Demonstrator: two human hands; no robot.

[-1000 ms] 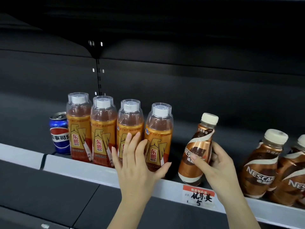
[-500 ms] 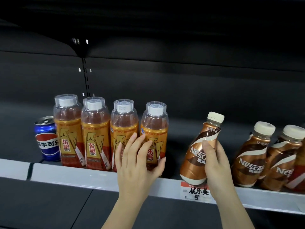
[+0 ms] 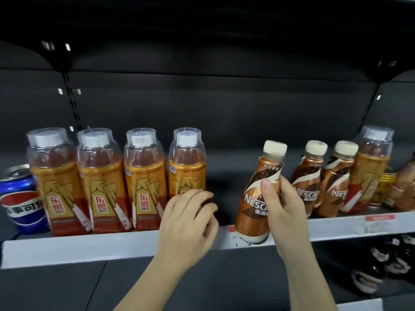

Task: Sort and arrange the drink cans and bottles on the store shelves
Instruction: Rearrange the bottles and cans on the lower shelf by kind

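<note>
Head view looked onto a dark store shelf with a pale front rail [image 3: 89, 245]. At the far left stood a blue Pepsi can [image 3: 21, 198], just beside a row of four orange energy-drink bottles with clear over-caps: the first orange bottle [image 3: 56, 182], the second orange bottle [image 3: 101, 182], the third orange bottle [image 3: 144, 180] and the fourth orange bottle [image 3: 187, 162], all upright and close together. The left hand [image 3: 188, 225] lay curled against the lower front of the fourth bottle, fingers bent over its base; whether it truly gripped the bottle could not be told. A gap of bare shelf followed. The right hand [image 3: 283, 209] was wrapped around a brown Nescafe bottle [image 3: 256, 198] with a cream cap, tilted slightly, its base in front of the rail rather than standing on the shelf. Right of it stood two more Nescafe bottles [image 3: 307, 176], leaning a little and touching, then a fifth orange bottle [image 3: 372, 167]. Past that sat a small yellow can [image 3: 385, 187], blurred. Below the rail at far right, dark packaged items [image 3: 381, 265] were too blurred to identify.
</note>
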